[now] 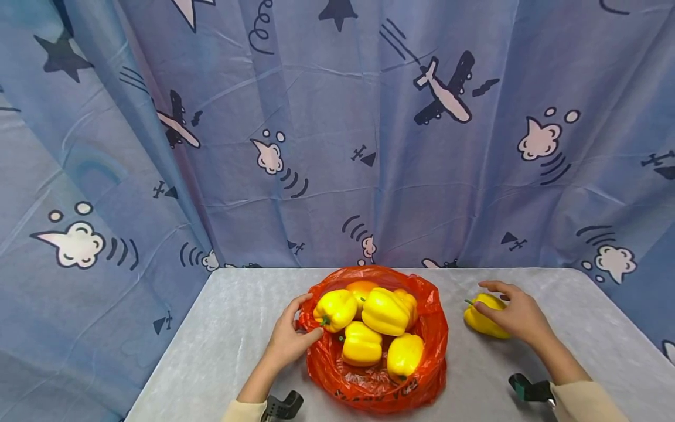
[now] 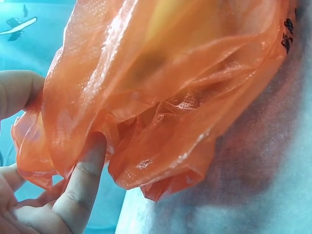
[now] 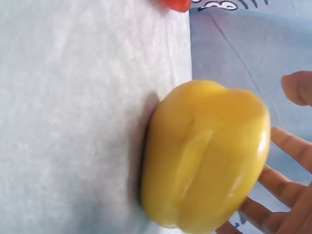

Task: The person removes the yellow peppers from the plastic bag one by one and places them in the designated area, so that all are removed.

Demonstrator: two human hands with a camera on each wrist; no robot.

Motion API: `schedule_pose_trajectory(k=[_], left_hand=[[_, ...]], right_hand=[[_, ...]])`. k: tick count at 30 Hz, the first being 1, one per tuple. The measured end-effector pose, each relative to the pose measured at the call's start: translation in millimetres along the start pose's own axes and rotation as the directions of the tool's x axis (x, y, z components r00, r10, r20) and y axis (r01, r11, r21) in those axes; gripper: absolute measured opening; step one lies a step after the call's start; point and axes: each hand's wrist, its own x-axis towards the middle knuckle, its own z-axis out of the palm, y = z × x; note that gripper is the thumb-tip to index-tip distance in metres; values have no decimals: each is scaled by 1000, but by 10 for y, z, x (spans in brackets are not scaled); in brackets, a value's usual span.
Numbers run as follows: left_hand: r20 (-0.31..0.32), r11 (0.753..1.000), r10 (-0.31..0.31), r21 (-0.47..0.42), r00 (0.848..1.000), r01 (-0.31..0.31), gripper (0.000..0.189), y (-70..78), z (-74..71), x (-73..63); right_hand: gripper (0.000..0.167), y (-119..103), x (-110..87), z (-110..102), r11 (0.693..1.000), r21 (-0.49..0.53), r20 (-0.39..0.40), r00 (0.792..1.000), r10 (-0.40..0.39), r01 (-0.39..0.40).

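A red plastic bag [image 1: 377,398] stands wide-mouthed on the table, with several yellow bell peppers [image 1: 385,312] inside. At its left rim, my left hand [image 1: 290,337] holds the thin plastic between thumb and fingers; the left wrist view shows a finger [image 2: 80,187] against the crumpled bag [image 2: 161,126]. To the right of the bag, one more yellow bell pepper [image 1: 482,322] lies on its side on the table. Over it is my right hand [image 1: 519,313], thumb on the near side and fingers beyond. In the right wrist view the thumb stands clear of this pepper [image 3: 204,156], and the fingers are partly hidden behind it.
The table [image 1: 211,351] has a pale grey cover. A blue curtain [image 1: 327,146] printed with planes and stars hangs right behind its far edge. Dark wrist straps with mounts [image 1: 285,405] sit at both sleeves.
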Motion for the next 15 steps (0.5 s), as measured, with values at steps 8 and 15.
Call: schedule_pose_trajectory(k=[8,15], left_hand=[[-14,1000,-5,-1,1000,5,67,-3,-18,-16],[-28,1000,6,14,1000,-6,66,-23,-31,-32]], right_hand=[[56,-274,-51,-113,995,57,-116,991,-72,79],[51,-651,-85,-194,972,130,-183,968,-171,197]])
